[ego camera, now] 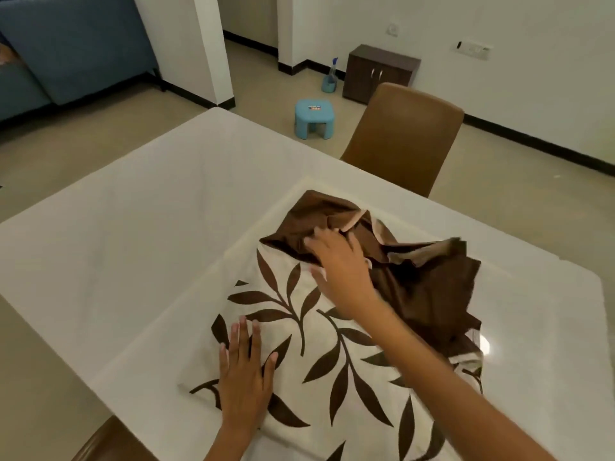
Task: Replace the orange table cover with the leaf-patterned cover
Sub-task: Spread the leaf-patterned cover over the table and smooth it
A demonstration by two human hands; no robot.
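A folded cream cover with brown leaf print (299, 354) lies on the white table (133, 227), toward its near right part. Its plain brown section (429, 287) is bunched and crumpled at the far right of the fold. My left hand (244, 371) lies flat, fingers spread, pressing the near left corner of the cover. My right hand (336, 264) reaches across, and its fingers close on a fold of the brown cloth. No orange cover is in view.
A tan chair (402, 134) stands at the table's far side, and another chair back (109, 440) shows at the near edge. On the floor beyond are a blue stool (311, 118), a spray bottle (331, 76) and a dark cabinet (379, 73). A blue sofa (66, 51) is far left.
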